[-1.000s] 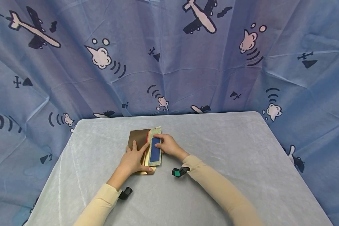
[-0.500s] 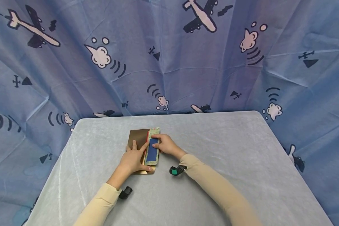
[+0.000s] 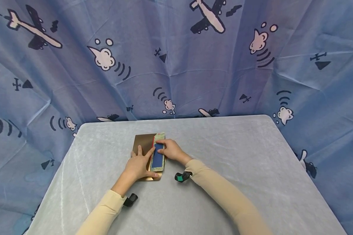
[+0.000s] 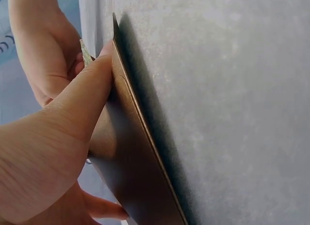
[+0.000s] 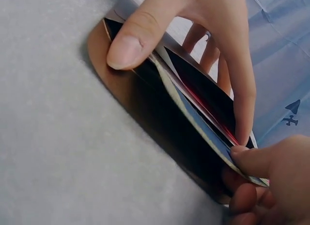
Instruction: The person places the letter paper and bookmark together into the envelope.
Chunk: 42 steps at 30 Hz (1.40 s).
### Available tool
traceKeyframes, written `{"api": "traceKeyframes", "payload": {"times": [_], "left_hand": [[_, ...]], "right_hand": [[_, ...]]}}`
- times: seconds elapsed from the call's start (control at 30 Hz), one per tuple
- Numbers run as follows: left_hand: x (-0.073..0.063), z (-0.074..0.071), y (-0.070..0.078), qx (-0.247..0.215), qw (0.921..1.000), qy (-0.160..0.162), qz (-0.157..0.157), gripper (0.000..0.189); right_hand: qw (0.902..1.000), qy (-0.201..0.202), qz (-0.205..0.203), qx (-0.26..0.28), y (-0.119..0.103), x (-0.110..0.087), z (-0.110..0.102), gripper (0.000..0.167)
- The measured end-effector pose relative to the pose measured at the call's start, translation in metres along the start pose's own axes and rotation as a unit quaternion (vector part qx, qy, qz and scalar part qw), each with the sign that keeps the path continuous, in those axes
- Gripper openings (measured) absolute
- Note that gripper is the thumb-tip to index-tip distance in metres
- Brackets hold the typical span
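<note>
A flat brown sleeve (image 3: 142, 140), perhaps an envelope or folder, lies on the table with its long side gaping. Spread over it, my left hand (image 3: 136, 165) presses the far part with straight fingers while its thumb rests on the near corner. My right hand (image 3: 173, 151) pinches a narrow blue card with a pale green border (image 3: 157, 158) between thumb and curled fingers. In the right wrist view the card (image 5: 203, 130) stands in the dark opening, beside a red-edged layer (image 5: 200, 100). How deep its lower edge reaches is hidden.
The table (image 3: 223, 147) has a pale grey cloth surface, and its far edge meets a blue curtain (image 3: 141, 81) printed with aeroplanes. A black band device (image 3: 130, 200) sits at the left wrist, and another (image 3: 183, 177) at the right.
My right hand has moved slightly left with the blue card, bringing it further over the brown sleeve. The left hand has stayed in place.
</note>
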<state>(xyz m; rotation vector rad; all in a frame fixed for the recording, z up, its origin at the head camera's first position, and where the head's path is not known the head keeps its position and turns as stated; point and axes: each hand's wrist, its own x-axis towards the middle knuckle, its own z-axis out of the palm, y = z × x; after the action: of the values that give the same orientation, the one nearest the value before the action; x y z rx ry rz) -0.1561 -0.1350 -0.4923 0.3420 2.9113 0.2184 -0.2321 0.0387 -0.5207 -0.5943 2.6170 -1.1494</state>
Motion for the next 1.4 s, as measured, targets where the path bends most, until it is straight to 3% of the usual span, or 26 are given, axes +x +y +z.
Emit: {"api": "traceKeyframes", "payload": {"times": [0.3, 0.67, 1.2, 1.4], "left_hand": [[0.0002, -0.0004, -0.0007, 0.003, 1.0000, 0.001, -0.002, 0.117], [-0.0015, 0.0002, -0.0014, 0.003, 1.0000, -0.002, -0.004, 0.117], [0.0001, 0.0003, -0.0006, -0.001, 1.0000, -0.008, -0.001, 0.118], [0.0000, 0.0007, -0.0011, -0.002, 1.0000, -0.009, 0.000, 0.118]], "right_hand": [[0.9994, 0.024, 0.005, -0.025, -0.0043, -0.0007, 0.0034, 0.046], [0.9996, 0.022, 0.017, 0.000, -0.0079, -0.0031, 0.0055, 0.046], [0.9997, 0.016, 0.016, -0.009, -0.0072, -0.0048, 0.0051, 0.048], [0.9990, 0.024, 0.012, -0.035, -0.0075, -0.0041, 0.0085, 0.049]]}}
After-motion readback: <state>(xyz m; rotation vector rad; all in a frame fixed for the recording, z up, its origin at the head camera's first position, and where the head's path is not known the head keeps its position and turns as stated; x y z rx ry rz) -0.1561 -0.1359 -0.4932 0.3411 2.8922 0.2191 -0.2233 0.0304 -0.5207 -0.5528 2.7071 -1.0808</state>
